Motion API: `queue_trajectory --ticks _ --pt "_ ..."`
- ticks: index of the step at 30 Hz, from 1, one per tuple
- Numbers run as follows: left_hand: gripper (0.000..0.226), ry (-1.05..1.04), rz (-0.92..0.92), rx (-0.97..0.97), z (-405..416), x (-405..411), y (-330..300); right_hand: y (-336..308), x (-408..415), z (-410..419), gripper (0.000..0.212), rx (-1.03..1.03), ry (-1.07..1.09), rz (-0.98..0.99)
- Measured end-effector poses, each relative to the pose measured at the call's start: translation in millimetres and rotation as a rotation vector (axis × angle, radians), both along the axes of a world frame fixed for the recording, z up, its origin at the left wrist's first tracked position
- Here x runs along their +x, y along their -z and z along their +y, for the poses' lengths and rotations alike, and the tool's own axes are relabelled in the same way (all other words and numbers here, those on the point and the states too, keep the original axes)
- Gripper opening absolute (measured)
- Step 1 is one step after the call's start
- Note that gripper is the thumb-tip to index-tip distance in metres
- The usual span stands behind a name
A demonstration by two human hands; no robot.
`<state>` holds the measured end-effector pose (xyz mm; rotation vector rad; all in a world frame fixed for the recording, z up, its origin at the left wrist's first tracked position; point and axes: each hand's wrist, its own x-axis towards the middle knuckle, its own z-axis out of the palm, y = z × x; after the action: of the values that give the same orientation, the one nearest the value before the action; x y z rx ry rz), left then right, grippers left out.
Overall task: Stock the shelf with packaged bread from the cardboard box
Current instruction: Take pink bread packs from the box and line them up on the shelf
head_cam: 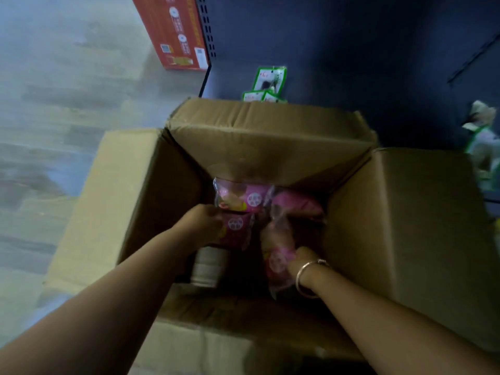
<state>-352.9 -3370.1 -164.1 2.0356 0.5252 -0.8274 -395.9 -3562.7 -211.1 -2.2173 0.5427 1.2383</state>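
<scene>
Both arms reach down into the open cardboard box (405,212), the reference for all positions here. The left hand (201,221) curls onto a pink bread packet (235,230) near the box's left wall; the right hand (301,259), with a bracelet (308,277) at the wrist, grips a second pink packet (276,262) nearer the right wall (the fingers themselves are largely hidden by wrapper, so how firm the hold is cannot be told). More packets (243,197) lie against the far wall, and a pale cylindrical item (207,267) sits below the left forearm.

The step appears to be lifting packets out. It is best done by holding each packet across its body, not by the loose film ends, and raising both straight up before turning toward the shelf.

Four flaps stand outward around the opening; the far flap (270,131) rises between the box and the dark shelf (351,50) beyond it, so the packets must clear its upper edge. Green packets (269,82) already sit just past that flap; open shelf shows to their right. A red carton (176,31) stands beyond the box's far-left corner, out of the path
</scene>
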Motion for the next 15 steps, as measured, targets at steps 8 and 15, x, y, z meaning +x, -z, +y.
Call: queue_trajectory --ticks 8,15 --pt "0.013 0.096 -0.109 0.068 -18 -23 -213 -232 -3 -51 0.035 -0.182 -0.651 -0.211" --pt "0.025 0.222 -0.294 0.164 -24 0 -424 -453 18 -69 0.040 -0.249 -0.667 -0.420"
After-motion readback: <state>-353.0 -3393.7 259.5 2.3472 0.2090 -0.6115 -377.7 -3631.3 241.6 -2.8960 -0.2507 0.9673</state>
